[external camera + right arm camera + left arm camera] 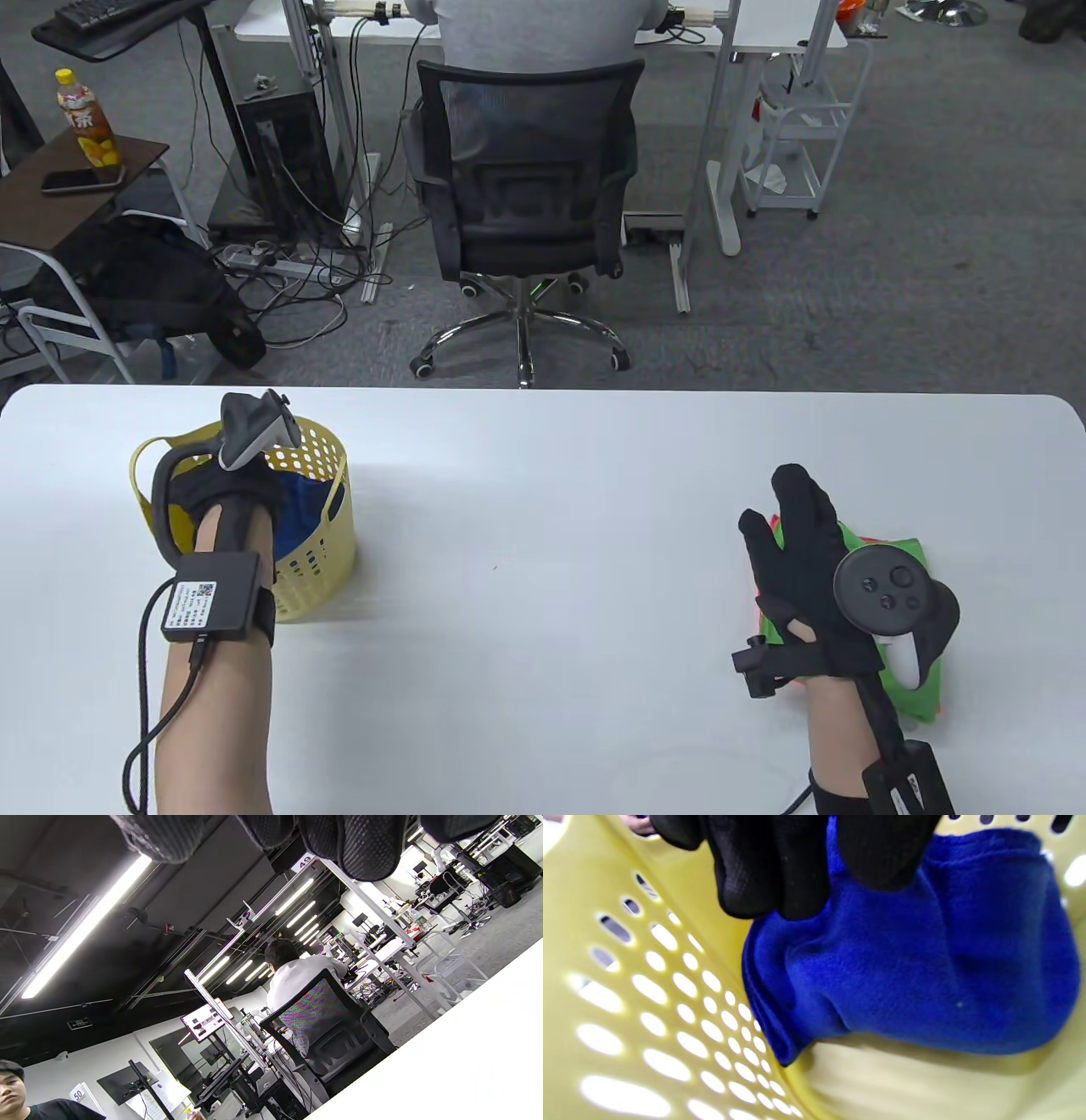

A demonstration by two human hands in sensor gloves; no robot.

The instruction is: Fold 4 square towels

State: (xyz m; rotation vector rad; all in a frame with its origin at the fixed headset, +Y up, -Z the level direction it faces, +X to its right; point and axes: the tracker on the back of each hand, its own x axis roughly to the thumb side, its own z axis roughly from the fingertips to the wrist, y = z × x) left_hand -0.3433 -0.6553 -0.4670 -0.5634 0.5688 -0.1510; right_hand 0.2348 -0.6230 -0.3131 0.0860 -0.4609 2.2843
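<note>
A yellow perforated basket [327, 543] stands at the table's left with a blue towel [299, 508] inside. My left hand [225, 501] reaches down into it. In the left wrist view the gloved fingers [780, 891] and thumb pinch a raised fold of the blue towel [925, 984] against the basket wall [649, 1005]. At the right, a green towel [908, 688] lies folded on the table, with a red towel's edge [758, 598] showing beside it. My right hand [789, 526] rests flat on this stack, fingers spread. The right wrist view shows only the fingertips [365, 849].
The white table [543, 526] stretches between the basket and the folded stack. Beyond its far edge stands an occupied office chair [526, 204], with desks, cables and a side table holding a bottle [85, 127].
</note>
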